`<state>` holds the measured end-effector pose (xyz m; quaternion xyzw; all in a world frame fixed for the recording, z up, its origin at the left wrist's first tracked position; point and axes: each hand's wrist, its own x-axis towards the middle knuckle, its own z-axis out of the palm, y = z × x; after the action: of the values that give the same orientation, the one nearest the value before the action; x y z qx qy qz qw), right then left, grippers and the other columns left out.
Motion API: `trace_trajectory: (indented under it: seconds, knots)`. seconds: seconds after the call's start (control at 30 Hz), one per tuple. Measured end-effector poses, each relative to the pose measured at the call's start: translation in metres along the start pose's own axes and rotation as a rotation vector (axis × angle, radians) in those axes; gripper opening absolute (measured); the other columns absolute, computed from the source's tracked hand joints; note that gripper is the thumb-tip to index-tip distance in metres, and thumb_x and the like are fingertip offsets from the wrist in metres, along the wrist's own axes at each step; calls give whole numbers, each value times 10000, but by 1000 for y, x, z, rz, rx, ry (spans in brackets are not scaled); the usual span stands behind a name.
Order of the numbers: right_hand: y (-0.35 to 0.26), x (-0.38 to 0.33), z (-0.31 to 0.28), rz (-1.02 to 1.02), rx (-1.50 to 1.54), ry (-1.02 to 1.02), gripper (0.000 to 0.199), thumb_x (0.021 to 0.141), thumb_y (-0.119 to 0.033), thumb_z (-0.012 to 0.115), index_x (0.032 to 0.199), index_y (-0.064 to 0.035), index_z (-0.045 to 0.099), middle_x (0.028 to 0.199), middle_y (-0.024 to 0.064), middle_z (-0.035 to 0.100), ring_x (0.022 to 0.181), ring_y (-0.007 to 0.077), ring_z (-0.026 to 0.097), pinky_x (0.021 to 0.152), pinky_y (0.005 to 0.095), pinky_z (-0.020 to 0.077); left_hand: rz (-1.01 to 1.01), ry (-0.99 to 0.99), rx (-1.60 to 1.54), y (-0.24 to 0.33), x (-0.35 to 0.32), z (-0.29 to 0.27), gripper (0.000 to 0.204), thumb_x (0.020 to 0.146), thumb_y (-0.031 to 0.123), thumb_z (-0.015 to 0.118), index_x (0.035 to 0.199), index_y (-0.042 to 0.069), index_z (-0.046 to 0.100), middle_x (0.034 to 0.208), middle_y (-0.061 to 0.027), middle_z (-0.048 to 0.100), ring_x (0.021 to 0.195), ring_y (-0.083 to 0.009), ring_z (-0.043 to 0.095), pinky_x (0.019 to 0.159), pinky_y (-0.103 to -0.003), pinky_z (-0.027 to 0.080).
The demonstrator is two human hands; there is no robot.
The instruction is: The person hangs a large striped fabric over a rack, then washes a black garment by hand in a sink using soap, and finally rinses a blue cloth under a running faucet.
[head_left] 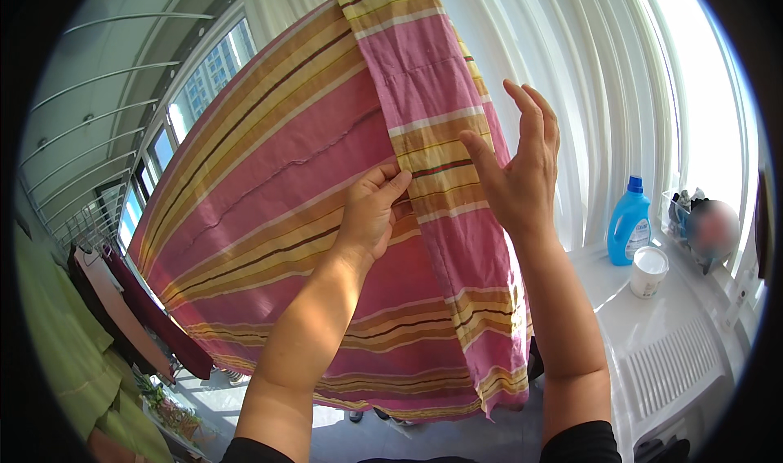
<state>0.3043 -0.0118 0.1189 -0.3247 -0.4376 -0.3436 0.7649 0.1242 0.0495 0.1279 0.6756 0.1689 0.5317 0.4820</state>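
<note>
A big striped cloth (269, 218) in pink, yellow and brown is hanging up and filling the middle of the view. One part of it is folding over and dropping down in a long strip from 12 o'clock toward 6 o'clock.

The left hand (371, 210) is sitting at the middle, and its grip is pinching the edge of the folded strip between thumb and fingers. The right hand (518, 165) is just beside it at 3 o'clock, with its fingers spread flat and open, lying against the strip and not gripping anything.

Over at 3 o'clock, well apart from the hands, a blue bottle (630, 222) is standing upright on a white ledge (652, 332). A white cup (650, 271) is standing just beside the bottle. White curtains (587, 80) are hanging behind the cloth.
</note>
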Motion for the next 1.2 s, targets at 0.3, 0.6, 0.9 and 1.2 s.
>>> trace_trajectory:
  seconds: [0.3, 0.6, 0.9, 1.2]
  knots:
    - [55, 23, 29, 542, 306, -246, 533, 798, -422, 715, 1055, 31, 597, 695, 90, 632, 638, 191, 615, 630, 311, 490, 73, 109, 174, 19, 2, 16, 221, 927, 196, 585, 1047, 10, 587, 962, -81, 640, 866, -160, 617, 733, -298, 516]
    - [29, 102, 88, 442, 223, -307, 498, 846, -427, 640, 1065, 19, 606, 951, 196, 670, 847, 347, 647, 762, 424, 494, 163, 180, 274, 95, 78, 35, 364, 930, 347, 568, 1052, 6, 606, 997, -81, 612, 916, -168, 566, 815, -349, 452]
    - [26, 108, 81, 547, 316, -302, 367, 826, -354, 660, 934, -4, 672, 815, 174, 682, 811, 320, 660, 751, 397, 503, 250, 337, 276, 72, 90, 23, 261, 921, 255, 610, 972, 0, 634, 868, -28, 602, 800, -96, 527, 760, -279, 441]
    - [85, -165, -87, 863, 284, -836, 306, 790, -255, 740, 764, 20, 609, 592, 102, 548, 541, 198, 523, 539, 340, 417, -405, 69, 104, -145, -99, 7, 245, 856, 109, 683, 1050, -24, 615, 1045, -92, 657, 940, -136, 606, 854, -288, 476]
